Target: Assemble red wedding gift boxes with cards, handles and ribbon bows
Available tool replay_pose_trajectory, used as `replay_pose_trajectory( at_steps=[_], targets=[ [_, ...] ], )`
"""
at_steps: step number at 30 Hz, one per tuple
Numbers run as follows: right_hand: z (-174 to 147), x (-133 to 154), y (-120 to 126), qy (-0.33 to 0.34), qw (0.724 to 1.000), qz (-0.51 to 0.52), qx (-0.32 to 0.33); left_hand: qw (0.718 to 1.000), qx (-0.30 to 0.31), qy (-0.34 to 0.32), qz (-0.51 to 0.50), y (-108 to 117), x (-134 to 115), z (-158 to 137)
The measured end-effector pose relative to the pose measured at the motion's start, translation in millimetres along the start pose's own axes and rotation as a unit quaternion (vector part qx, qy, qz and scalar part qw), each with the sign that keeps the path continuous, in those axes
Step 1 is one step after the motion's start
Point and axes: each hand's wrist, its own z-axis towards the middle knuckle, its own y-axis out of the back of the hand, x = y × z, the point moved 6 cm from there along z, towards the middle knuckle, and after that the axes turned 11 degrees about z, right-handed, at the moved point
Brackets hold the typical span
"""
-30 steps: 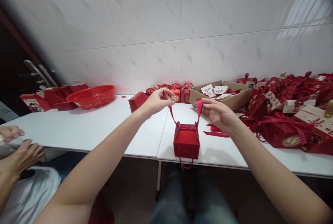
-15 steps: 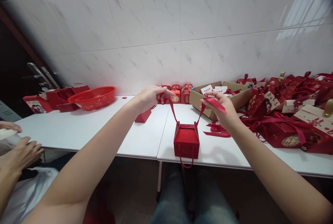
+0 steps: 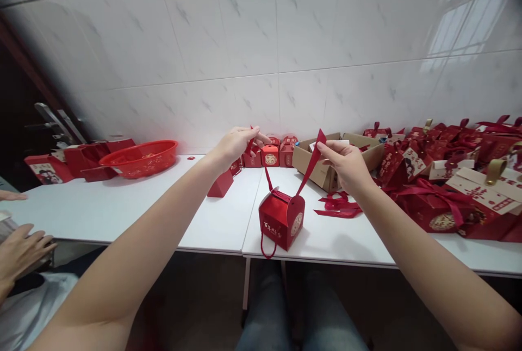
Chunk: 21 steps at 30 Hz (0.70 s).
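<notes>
A small red gift box (image 3: 271, 219) with gold print stands near the table's front edge, turned so one corner faces me. Red ribbon (image 3: 310, 169) rises from both sides of its closed top. My right hand (image 3: 346, 163) pinches the right-hand length, its end sticking up above the fingertips. My left hand (image 3: 242, 147) is above and left of the box, with red ribbon between its fingers. A cord handle (image 3: 263, 250) hangs from the box's front over the table edge.
Loose ribbons (image 3: 338, 207) lie right of the box. Behind are a cardboard box (image 3: 322, 171) and small red boxes. Many decorated red boxes (image 3: 440, 207) crowd the right. A red basin (image 3: 142, 161) stands left. Another person's hand (image 3: 26, 248) is at far left.
The gift box has turned, showing its printed front and round-patterned side. My right hand has drawn its ribbon end up; the left ribbon now hangs shorter. The view has shifted slightly.
</notes>
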Motion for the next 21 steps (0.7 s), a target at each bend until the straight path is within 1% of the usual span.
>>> replay_pose_trajectory(
  at_steps=[2,6,8,11,15,18,21],
  targets=[
    [2.4,1.9,2.1,0.002,1.0,-0.011,-0.007,0.999,-0.021,-0.017,0.029,2.7,-4.8,0.2],
    [6.1,4.7,6.5,-0.007,1.0,-0.01,-0.011,0.989,-0.112,-0.033,0.085,15.9,-11.4,-2.5],
    [8.0,6.9,9.2,-0.011,1.0,0.014,-0.023,0.989,-0.124,-0.032,0.079,19.8,-12.3,-3.0],
    [11.8,13.7,7.4,-0.018,0.998,0.047,-0.029,0.996,-0.09,-0.024,-0.001,19.9,-11.4,-0.6],
    [17.7,23.9,-5.7,-0.042,0.997,0.062,-0.022,0.994,-0.042,-0.031,-0.092,14.8,-14.9,2.6],
    [21.7,25.8,-20.4,-0.063,0.996,0.061,0.014,0.988,0.03,-0.072,-0.134,2.2,-22.6,3.7],
    [24.0,24.7,-34.7,-0.062,0.994,0.064,0.062,0.977,0.089,-0.109,-0.158,-11.8,-27.5,5.0]
  ],
)
